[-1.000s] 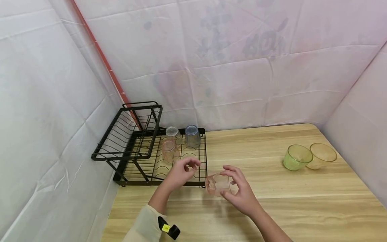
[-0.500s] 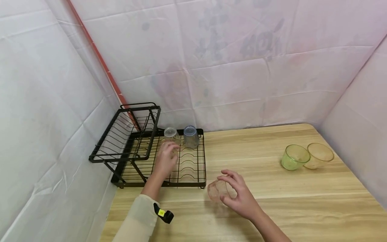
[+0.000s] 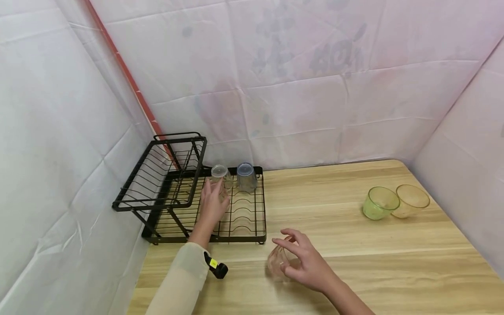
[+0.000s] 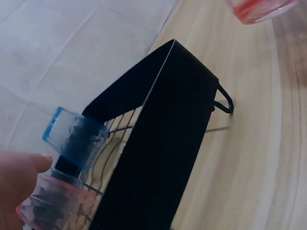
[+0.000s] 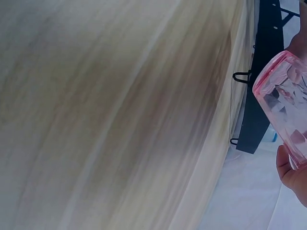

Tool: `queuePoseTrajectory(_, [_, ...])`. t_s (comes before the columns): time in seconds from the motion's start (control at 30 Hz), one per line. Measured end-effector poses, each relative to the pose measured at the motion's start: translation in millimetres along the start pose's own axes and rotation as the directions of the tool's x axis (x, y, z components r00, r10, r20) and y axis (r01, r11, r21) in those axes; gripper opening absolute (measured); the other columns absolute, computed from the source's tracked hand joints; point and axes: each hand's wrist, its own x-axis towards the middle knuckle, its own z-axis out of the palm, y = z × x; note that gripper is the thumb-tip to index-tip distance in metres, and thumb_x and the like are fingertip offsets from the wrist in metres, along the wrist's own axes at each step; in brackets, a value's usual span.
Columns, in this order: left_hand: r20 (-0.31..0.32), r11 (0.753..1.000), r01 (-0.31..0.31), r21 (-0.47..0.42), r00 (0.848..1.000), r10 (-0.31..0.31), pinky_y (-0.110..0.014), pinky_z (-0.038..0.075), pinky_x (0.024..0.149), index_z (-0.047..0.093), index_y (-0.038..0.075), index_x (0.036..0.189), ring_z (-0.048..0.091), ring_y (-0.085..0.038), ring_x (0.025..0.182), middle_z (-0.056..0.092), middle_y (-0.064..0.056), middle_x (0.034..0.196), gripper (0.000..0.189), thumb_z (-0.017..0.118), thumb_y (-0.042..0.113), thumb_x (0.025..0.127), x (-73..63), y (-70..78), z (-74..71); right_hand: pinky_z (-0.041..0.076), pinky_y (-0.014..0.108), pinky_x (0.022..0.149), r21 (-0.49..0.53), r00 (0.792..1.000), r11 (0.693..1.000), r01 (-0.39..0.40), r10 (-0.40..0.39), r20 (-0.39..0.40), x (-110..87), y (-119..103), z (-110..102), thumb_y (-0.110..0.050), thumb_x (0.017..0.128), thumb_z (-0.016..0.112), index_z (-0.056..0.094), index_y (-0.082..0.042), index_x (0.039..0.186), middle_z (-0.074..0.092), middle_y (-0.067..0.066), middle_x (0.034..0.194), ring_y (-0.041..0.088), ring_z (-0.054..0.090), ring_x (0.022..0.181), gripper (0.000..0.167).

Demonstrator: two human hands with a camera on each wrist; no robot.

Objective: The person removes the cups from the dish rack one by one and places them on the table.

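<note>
My left hand [image 3: 211, 203] reaches over the rack and grips an upside-down pink glass, its fingers and thumb spread around it and covering much of it in the head view. In the left wrist view that pink glass [image 4: 55, 206] shows below a fingertip. In front of the rack's right corner, my right hand [image 3: 305, 264] holds a second pink glass [image 3: 277, 264] between thumb and fingers, tilted over the table. The right wrist view shows this glass's faceted wall [image 5: 283, 96] close up. Behind the left hand stand an upturned clear glass [image 3: 219, 171] and an upturned blue glass [image 3: 246, 177].
The black two-tier dish rack [image 3: 238, 239] stands at the table's back left, its raised basket [image 3: 157, 175] left of my left hand. Far right on the wooden table [image 3: 315, 192] are a green glass bowl [image 3: 379, 205] and an amber one [image 3: 411, 203]. White sheeting surrounds the table.
My left hand has moved from the rack's front right, back and left onto the pink glass there. My right hand has come slightly nearer with its glass, whose tilt has changed.
</note>
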Motion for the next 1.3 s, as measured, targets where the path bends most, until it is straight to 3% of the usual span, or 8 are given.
queuePoseTrajectory(0.17, [-0.03,0.999,0.045,0.008,0.999,-0.045,-0.065,0.033,0.108,0.042,0.026,0.149,0.019,-0.044,0.146,0.017,-0.01,0.163,0.058,0.064,0.03,0.096,1.2,-5.6,4.8,0.051,0.04,0.082,-0.063,0.998,0.996,0.06,-0.061,-0.012,-0.7,0.4,3.3,-0.012,0.06,0.073,0.066,-0.025,0.127,0.054,0.002,0.132,0.018,0.055,0.105,0.068])
queuePoseTrajectory(0.3, [-0.071,0.999,0.044,0.007,0.997,-0.044,-0.063,0.034,0.107,0.048,0.027,0.143,0.025,-0.041,0.143,0.027,-0.012,0.157,0.052,0.067,0.028,0.094,1.1,-8.7,6.9,0.047,0.04,0.082,-0.128,0.999,0.991,0.039,-0.038,0.009,-2.5,3.1,5.1,-0.015,0.058,0.071,0.067,-0.03,0.126,0.056,0.001,0.129,0.018,0.054,0.107,0.069])
queuePoseTrajectory(0.7, [-0.102,0.999,0.038,-0.01,0.994,-0.039,-0.063,0.036,0.104,0.054,0.027,0.137,0.031,-0.04,0.137,0.033,-0.013,0.151,0.048,0.068,0.025,0.092,-8.0,-9.4,7.9,0.046,0.043,0.075,-0.36,0.998,0.933,0.009,0.017,0.068,-5.7,17.0,3.2,-0.028,0.062,0.073,0.068,-0.033,0.122,0.058,0.007,0.129,0.03,0.054,0.111,0.061])
queuePoseTrajectory(0.9, [-0.108,0.999,0.026,-0.025,0.994,-0.028,-0.063,0.037,0.101,0.054,0.027,0.137,0.032,-0.04,0.136,0.033,-0.014,0.152,0.048,0.068,0.024,0.091,-12.4,-8.3,8.2,0.047,0.047,0.072,-0.4,0.994,0.916,-0.037,0.074,0.078,-6.2,22.9,1.4,-0.027,0.063,0.072,0.068,-0.033,0.122,0.058,0.009,0.13,0.033,0.055,0.111,0.06])
queuePoseTrajectory(1.3, [-0.11,1.0,0.021,0.0,0.994,-0.021,-0.061,0.04,0.099,0.056,0.03,0.135,0.035,-0.035,0.134,0.037,-0.01,0.15,0.046,0.068,0.027,0.091,-19.7,-5.1,10.8,0.049,0.057,0.08,-0.469,0.983,0.871,-0.149,0.184,0.029,-3.8,41.0,1.2,-0.03,0.069,0.072,0.067,-0.031,0.124,0.057,0.011,0.13,0.04,0.054,0.113,0.055])
